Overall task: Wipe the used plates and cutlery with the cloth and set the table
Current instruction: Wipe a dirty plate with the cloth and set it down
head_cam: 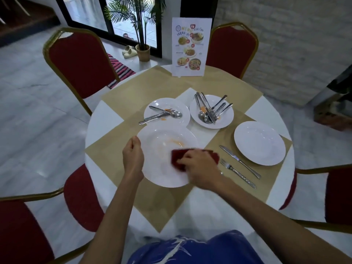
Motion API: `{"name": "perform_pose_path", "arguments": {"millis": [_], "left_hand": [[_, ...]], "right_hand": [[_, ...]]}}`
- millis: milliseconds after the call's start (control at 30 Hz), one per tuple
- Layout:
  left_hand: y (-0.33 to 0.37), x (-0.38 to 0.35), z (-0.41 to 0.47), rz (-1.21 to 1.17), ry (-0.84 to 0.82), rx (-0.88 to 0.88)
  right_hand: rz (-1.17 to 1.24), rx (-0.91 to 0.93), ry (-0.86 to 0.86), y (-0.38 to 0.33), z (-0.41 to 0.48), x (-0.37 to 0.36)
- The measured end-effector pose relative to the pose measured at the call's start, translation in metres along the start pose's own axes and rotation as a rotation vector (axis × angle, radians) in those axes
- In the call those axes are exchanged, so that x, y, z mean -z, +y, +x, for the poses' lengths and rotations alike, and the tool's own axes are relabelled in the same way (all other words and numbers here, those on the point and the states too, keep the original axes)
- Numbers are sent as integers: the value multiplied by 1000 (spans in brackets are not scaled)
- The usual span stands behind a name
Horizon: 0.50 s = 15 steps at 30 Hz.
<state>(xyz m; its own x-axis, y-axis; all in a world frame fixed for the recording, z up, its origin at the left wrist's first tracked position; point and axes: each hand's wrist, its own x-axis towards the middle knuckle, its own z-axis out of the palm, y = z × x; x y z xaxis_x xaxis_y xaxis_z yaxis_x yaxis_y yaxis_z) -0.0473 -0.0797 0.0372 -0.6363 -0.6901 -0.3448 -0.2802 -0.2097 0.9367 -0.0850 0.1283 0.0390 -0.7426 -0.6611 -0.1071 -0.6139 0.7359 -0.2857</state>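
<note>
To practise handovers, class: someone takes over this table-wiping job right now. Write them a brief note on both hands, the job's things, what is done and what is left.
Left hand grips the rim of the near plate. Right hand holds the red cloth against it; an orange smear is not yet wiped.
The far left plate and far right plate each hold used cutlery and orange stains.
Done: one place on the right, clean plate with knife and fork beside it.
Left: finish this plate, wipe the far plates and cutlery, set the other places.
</note>
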Motion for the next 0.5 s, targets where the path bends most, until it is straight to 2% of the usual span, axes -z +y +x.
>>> {"name": "perform_pose_path", "arguments": {"millis": [67,100,233,267,333,433,500], "left_hand": [[2,-4,-6,-3,-15,16],[4,-7,-8,-4,-22,17],[18,-18,-14,29,-80,-43],[20,-22,-18,55,-101,-65],[21,-28,-24,77,-126,-95],[19,-16,-22,67,-123,-127],[16,-9,-13,38,-93,-111]], "right_hand": [[-177,-73,58,14,11,9],[-188,-58,49,10,14,12],[85,212,7,-45,-5,-6],[71,186,52,-49,1,-6],[-11,0,109,-37,25,10],[-217,-259,61,-18,22,30],[-242,-263,-43,-31,-7,27]]}}
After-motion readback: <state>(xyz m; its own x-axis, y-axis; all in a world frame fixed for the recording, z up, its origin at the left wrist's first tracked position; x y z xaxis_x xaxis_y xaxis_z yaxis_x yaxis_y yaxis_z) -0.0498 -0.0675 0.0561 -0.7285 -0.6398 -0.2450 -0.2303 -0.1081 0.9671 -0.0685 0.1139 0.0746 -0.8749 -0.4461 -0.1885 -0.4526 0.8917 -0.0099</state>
